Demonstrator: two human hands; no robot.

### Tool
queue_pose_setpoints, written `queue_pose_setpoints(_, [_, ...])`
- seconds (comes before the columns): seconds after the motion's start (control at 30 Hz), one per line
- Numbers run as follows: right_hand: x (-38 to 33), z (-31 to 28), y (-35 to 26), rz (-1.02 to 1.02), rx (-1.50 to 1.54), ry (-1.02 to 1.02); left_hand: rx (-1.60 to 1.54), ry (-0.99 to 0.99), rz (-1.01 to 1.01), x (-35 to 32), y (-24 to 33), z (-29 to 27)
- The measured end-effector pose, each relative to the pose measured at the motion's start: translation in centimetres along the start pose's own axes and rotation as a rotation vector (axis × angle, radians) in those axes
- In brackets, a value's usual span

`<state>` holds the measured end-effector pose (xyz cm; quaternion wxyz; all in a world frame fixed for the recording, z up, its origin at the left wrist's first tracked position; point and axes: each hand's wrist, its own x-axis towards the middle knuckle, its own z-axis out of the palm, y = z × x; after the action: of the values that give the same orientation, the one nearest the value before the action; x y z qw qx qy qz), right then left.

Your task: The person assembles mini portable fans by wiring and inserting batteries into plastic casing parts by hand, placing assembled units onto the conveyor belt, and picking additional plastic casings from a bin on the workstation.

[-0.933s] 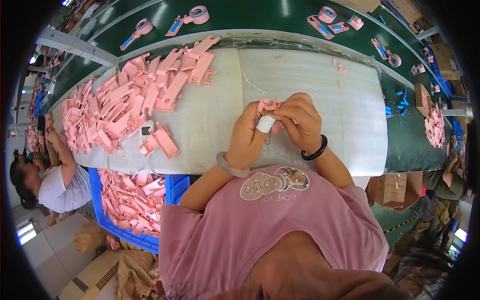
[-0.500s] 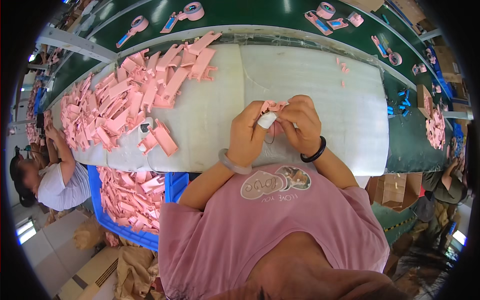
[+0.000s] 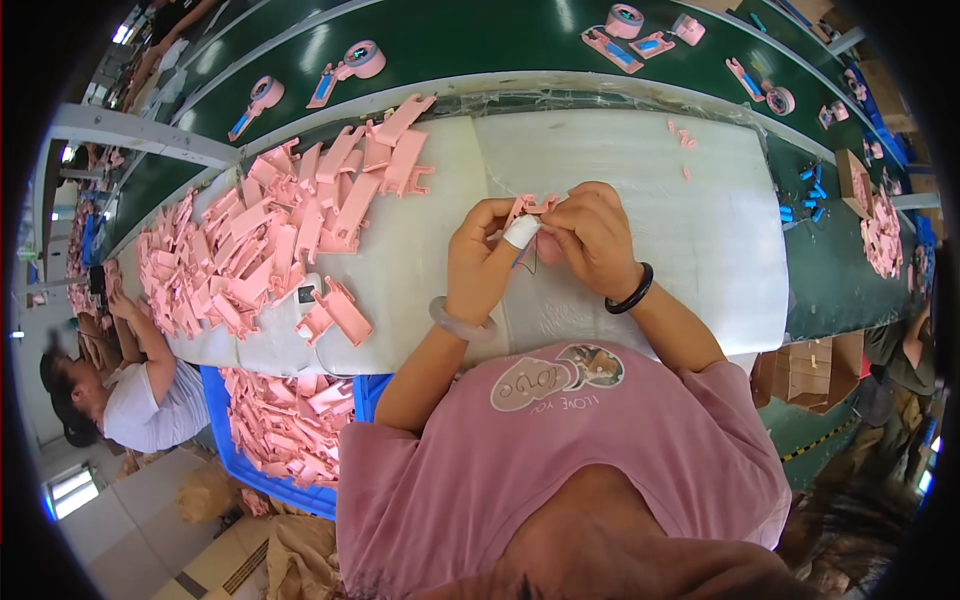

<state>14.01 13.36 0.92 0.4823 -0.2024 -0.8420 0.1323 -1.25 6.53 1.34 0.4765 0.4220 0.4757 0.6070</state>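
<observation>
1. My left hand (image 3: 483, 262) and right hand (image 3: 592, 238) both pinch one small pink plastic part (image 3: 531, 206), fingers curled shut.
2. I hold it above the counter's (image 3: 640, 170) middle.
3. A pile of pink parts (image 3: 265, 240) covers its left end.

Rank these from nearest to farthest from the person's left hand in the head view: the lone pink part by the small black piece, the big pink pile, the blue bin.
From the left hand:
1. Lone pink part, on the white table just to its left.
2. Big pink pile, farther left across the table.
3. Blue bin, below the table's edge, lower left.
</observation>
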Motion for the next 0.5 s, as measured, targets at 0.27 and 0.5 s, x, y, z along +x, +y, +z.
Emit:
queue_pose_setpoints(0.27, [-1.0, 0.5, 1.0, 0.352, 0.327, -0.098, 0.057, 0.045, 0.007, 1.2, -0.3, -1.1])
queue_pose_setpoints(0.5, [-1.2, 1.2, 3.9, 0.698, 0.872, -0.546, 0.038, 0.097, 0.069, 2.8, 1.0, -3.0])
